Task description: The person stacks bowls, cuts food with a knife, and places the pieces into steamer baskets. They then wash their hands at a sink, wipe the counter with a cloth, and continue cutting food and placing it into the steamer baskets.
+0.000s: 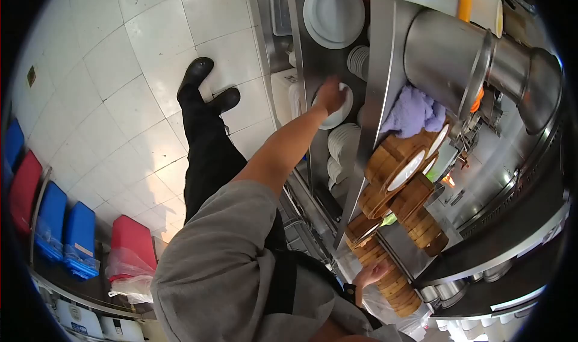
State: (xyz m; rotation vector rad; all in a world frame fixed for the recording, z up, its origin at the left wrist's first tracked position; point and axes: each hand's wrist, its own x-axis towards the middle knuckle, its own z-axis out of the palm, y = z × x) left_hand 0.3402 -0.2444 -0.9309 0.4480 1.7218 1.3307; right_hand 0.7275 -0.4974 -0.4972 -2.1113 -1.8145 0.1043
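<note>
My left arm stretches onto a shelf, where my left hand (330, 95) has curled fingers at a white plate (337, 114). A small white patch shows at the fingertips; the exact grip is blurred. Near the hand are a large stack of white plates (334, 14), a stack of small dishes (357, 62) and tilted-looking white bowls or dishes (343, 143). Lower right, my right hand (372, 272), with a dark band at the wrist, lies against a long stack of bamboo steamer baskets (391, 282). Its fingers look extended and loose.
Above the shelf runs a steel counter edge (380, 71) with a purple cloth (415, 110) and more bamboo steamers (391, 161). A large metal cylinder (445, 56) lies beyond. Blue and red bins (129, 239) stand lower left on the tiled floor side.
</note>
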